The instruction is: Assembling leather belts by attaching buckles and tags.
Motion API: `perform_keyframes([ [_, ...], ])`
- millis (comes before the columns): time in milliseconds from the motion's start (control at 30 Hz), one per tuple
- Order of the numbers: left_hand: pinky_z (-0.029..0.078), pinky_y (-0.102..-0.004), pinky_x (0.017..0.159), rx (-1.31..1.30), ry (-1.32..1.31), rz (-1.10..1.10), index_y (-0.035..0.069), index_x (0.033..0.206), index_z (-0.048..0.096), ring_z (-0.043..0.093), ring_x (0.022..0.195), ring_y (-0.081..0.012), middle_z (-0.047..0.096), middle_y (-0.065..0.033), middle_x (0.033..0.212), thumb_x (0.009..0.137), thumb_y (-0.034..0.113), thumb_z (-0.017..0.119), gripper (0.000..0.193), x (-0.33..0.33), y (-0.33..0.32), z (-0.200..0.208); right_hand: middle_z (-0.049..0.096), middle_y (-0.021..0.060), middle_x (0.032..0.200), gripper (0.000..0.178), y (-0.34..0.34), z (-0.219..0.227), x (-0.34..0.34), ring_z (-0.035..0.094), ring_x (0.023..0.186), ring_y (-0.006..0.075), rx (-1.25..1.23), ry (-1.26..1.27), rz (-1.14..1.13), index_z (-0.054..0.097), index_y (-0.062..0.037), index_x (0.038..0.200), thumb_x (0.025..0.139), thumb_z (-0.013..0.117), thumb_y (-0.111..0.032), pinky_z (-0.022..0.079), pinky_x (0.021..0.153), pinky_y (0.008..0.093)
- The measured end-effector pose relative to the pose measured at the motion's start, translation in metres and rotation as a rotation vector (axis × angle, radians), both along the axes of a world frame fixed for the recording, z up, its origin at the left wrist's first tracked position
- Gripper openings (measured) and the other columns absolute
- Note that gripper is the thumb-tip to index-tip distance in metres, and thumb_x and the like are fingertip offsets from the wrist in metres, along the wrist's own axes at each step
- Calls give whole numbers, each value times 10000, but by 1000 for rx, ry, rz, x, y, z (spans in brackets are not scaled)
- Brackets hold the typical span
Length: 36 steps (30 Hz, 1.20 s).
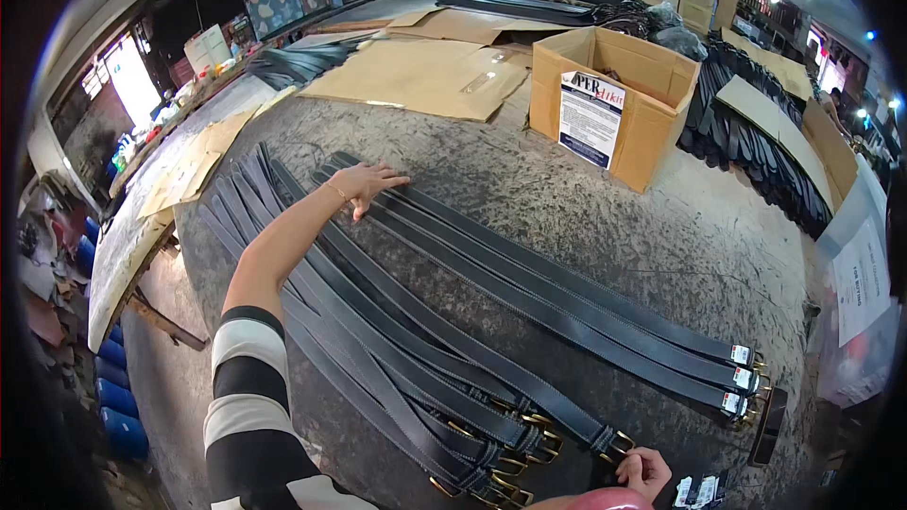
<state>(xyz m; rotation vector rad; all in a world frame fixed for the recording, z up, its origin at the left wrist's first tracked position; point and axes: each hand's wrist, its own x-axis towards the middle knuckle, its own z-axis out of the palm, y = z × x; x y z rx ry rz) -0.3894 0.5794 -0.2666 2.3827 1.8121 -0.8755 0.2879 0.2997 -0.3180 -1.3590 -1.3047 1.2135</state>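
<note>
My left hand reaches across the table, fingers stretched out over the far ends of a row of dark leather belts. These lie side by side, with white tags near their gold-coloured buckles at the right. At the lower edge, my right hand is closed, its fingertips at the gold buckle of a single belt. That belt runs diagonally between the tagged row and a looser pile of belts on the left. The pile's buckles cluster near me.
An open cardboard box stands beyond the belts. Flat cardboard covers part of the far table. More belts are heaped at the right, near a translucent bin. A dark phone-like slab and loose tags lie nearby. Blue drums stand left.
</note>
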Motion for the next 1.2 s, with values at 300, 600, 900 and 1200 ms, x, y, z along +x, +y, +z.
perform_keyframes([
  [300, 445, -426, 1082, -4, -109, 17, 206, 1573, 250, 461, 1358, -341, 402, -122, 1509, 362, 117, 972, 1413, -21, 2, 1, 631, 51, 783, 123, 4, -5, -4, 550, 687, 103, -36, 67, 1, 665, 17, 1085, 1005, 600, -50, 453, 648, 236],
  [600, 426, -472, 1080, 14, -101, 104, 219, 1590, 191, 449, 1385, -317, 430, -120, 1513, 397, 80, 967, 1430, -1, 1, 1, 602, 68, 636, 128, 6, -26, 4, 553, 527, 105, 77, 45, -52, 648, 59, 935, 969, 603, -56, 430, 518, 235],
  [900, 272, -607, 1165, 438, 139, 150, 127, 1590, 240, 249, 1505, -393, 331, -214, 1589, 588, 227, 911, 1210, 70, -34, -12, 608, 31, 693, 112, 11, -20, -7, 561, 601, 86, 119, 87, 5, 671, 35, 964, 982, 613, -58, 443, 567, 233],
  [1200, 376, -478, 1098, 591, -878, -98, -56, 1505, 287, 490, 1243, -436, 508, -277, 1333, 809, 350, 793, 952, 367, -212, 13, 592, -6, 682, 158, 19, -29, -12, 536, 597, 65, 217, 166, -24, 683, 28, 931, 994, 618, -101, 418, 567, 226],
])
